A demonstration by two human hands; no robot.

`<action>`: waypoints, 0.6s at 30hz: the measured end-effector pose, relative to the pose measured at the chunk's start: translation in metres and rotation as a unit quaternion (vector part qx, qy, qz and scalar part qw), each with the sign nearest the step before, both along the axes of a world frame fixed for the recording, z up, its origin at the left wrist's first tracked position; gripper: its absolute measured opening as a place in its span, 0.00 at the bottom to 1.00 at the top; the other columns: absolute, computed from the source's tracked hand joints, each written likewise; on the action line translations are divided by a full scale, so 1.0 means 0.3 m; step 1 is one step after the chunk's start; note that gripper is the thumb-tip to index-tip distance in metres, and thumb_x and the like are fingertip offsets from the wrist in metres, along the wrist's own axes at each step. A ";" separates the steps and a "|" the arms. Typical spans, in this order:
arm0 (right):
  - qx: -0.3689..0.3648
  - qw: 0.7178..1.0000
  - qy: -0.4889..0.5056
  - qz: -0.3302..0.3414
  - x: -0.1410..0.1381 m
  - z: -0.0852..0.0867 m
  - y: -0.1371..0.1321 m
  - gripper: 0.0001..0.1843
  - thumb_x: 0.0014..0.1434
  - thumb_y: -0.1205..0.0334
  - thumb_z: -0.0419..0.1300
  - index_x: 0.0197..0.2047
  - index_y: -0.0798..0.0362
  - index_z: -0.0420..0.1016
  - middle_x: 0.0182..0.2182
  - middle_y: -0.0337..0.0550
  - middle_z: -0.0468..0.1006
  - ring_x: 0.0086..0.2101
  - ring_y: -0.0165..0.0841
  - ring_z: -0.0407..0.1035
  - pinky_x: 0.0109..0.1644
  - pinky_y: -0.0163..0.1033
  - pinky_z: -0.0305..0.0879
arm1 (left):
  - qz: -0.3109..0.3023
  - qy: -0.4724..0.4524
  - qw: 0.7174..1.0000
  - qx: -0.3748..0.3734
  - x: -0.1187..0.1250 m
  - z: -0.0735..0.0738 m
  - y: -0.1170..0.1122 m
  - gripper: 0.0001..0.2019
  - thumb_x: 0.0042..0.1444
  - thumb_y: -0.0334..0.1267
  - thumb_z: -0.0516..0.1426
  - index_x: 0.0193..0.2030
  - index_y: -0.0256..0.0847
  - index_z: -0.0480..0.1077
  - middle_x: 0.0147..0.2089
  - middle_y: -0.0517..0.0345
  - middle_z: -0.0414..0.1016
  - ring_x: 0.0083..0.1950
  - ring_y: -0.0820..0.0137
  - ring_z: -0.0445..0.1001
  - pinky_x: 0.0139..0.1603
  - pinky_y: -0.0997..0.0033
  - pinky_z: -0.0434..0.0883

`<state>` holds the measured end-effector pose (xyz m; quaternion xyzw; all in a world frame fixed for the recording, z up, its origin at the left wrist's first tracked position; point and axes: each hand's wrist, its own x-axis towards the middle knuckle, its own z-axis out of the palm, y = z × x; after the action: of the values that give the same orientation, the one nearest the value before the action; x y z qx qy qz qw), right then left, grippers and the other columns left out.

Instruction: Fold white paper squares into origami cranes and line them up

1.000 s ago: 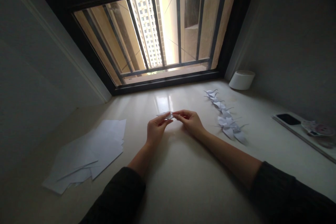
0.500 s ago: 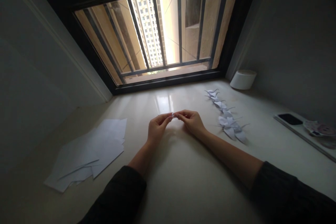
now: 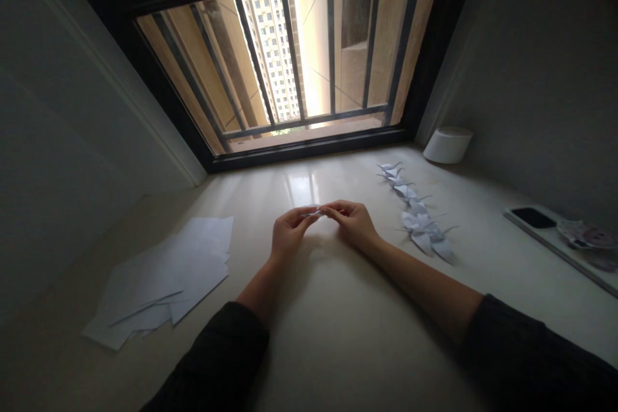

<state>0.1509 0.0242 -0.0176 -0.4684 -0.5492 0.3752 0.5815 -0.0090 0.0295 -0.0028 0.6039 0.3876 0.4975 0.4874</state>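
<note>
A small folded piece of white paper (image 3: 315,210) is pinched between the fingertips of both hands, above the middle of the pale sill. My left hand (image 3: 288,232) is closed on its left end, with thumb and forefinger pressed together. From the other side my right hand (image 3: 353,222) grips the right end in the same kind of pinch. Most of the paper is hidden behind the fingers, so its exact shape cannot be made out. Folded paper cranes (image 3: 419,222) stand in a row to the right of my right hand.
Overlapping white paper sheets (image 3: 193,264) lie on the sill (image 3: 338,347) at left. A white cylindrical object (image 3: 448,145) stands in the back right corner. On the right is a phone (image 3: 574,257) with a decorated grip on it. A barred window (image 3: 309,51) rises behind.
The paper between my fingers has turned slightly, and more of it shows above my left fingertips. Both hands have stayed in nearly the same place.
</note>
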 end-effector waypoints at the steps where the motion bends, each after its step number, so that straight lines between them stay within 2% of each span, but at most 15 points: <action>1: 0.000 1.000 0.002 0.001 0.000 -0.001 0.000 0.14 0.48 0.50 0.64 0.32 0.51 0.80 0.30 0.45 0.81 0.33 0.37 0.73 0.37 0.40 0.66 | 0.007 0.005 1.000 -0.002 0.000 0.002 -0.001 0.13 0.46 0.42 0.63 0.39 0.39 0.76 0.42 0.49 0.79 0.44 0.64 0.76 0.47 0.65 0.71; 6: 0.005 1.000 0.004 0.005 -0.001 -0.002 0.001 0.13 0.48 0.50 0.64 0.31 0.51 0.80 0.30 0.44 0.81 0.33 0.37 0.73 0.38 0.40 0.66 | 0.029 0.007 1.000 -0.008 0.000 0.015 -0.002 0.11 0.45 0.42 0.63 0.35 0.39 0.77 0.39 0.50 0.79 0.41 0.65 0.76 0.42 0.67 0.71; 18: 0.021 1.000 -0.016 -0.003 -0.009 0.008 -0.008 0.13 0.48 0.50 0.64 0.31 0.50 0.81 0.30 0.44 0.81 0.32 0.37 0.73 0.37 0.40 0.66 | 0.067 -0.016 0.998 0.005 0.007 0.006 0.001 0.11 0.45 0.43 0.64 0.32 0.39 0.77 0.36 0.51 0.79 0.39 0.64 0.76 0.41 0.65 0.73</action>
<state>0.1483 0.0218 -0.0153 -0.4638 -0.5648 0.3543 0.5835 -0.0070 0.0297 -0.0009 0.5710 0.4163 0.5408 0.4563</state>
